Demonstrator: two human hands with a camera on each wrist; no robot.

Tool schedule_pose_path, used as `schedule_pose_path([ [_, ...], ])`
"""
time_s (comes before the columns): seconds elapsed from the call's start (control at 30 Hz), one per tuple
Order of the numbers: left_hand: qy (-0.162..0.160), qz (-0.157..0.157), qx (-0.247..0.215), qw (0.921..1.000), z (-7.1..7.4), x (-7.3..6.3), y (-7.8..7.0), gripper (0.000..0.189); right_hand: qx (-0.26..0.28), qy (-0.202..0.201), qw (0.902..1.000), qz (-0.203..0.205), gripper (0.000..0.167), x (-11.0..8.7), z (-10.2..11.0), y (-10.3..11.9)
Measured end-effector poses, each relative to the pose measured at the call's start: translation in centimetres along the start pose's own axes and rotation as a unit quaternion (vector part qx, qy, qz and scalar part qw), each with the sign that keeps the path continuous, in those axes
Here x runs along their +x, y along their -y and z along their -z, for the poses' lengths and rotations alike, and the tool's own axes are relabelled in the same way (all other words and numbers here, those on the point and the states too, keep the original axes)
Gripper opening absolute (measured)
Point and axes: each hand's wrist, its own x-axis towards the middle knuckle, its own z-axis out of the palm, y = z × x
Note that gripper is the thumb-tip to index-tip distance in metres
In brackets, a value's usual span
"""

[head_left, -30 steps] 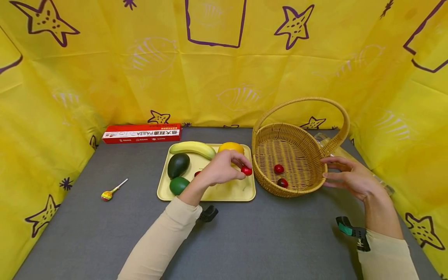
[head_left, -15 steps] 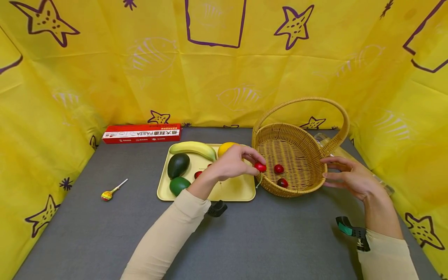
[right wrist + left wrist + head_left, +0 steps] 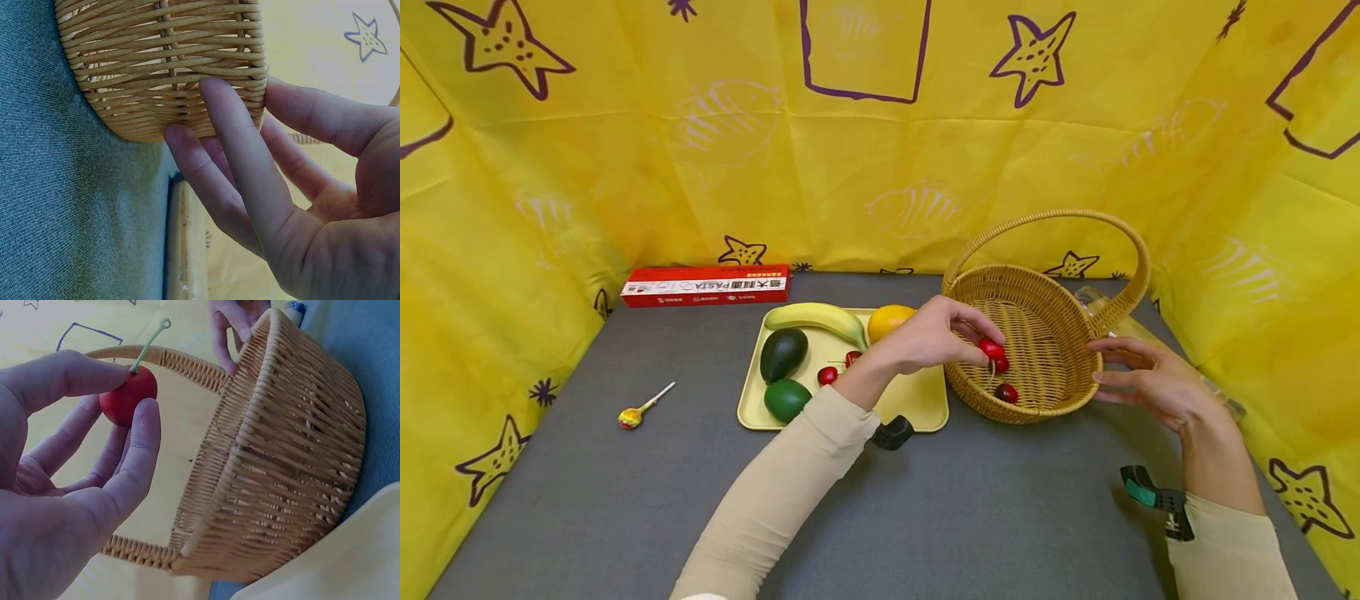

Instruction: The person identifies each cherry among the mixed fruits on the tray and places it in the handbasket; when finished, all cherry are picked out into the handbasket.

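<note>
A red cherry (image 3: 128, 399) with a green stem is pinched between the thumb and fingers of my left hand (image 3: 928, 337). That hand is above the left side of the wicker basket (image 3: 1048, 333). Inside the basket lie two more cherries; one cherry (image 3: 1007, 393) is near the front, and the other cherry (image 3: 1002, 365) is partly behind the held one. My right hand (image 3: 1157, 379) holds the basket's right rim, its fingertips (image 3: 215, 94) against the woven outer wall.
A cream tray (image 3: 925, 408) left of the basket bears a banana (image 3: 812, 317), an avocado (image 3: 783, 355), a green fruit (image 3: 787, 401), a yellow-orange fruit (image 3: 889, 321) and cherries (image 3: 827, 375). Farther left are a lollipop (image 3: 631, 417) and a red pasta box (image 3: 706, 286). A clear-ended package (image 3: 1150, 333) lies behind the basket.
My left hand has carried the cherry right, from above the tray to above the basket. My right hand stays at the basket's rim.
</note>
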Motion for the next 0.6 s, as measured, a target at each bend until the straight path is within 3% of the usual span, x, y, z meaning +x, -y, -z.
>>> schedule_pose_path([
  [0.33, 0.016, 0.005, -0.01, 0.9998, -1.3, 2.3, -0.5, 0.027, 0.008, 0.004, 1.0, 0.002, 0.045, 0.0, 0.0, 0.1],
  [0.6, 0.035, 0.008, 0.023, 0.9991, -2.3, 4.2, 0.1, 0.025, 0.011, 0.003, 0.9999, 0.001, 0.045, 0.0, -0.1, 0.1],
])
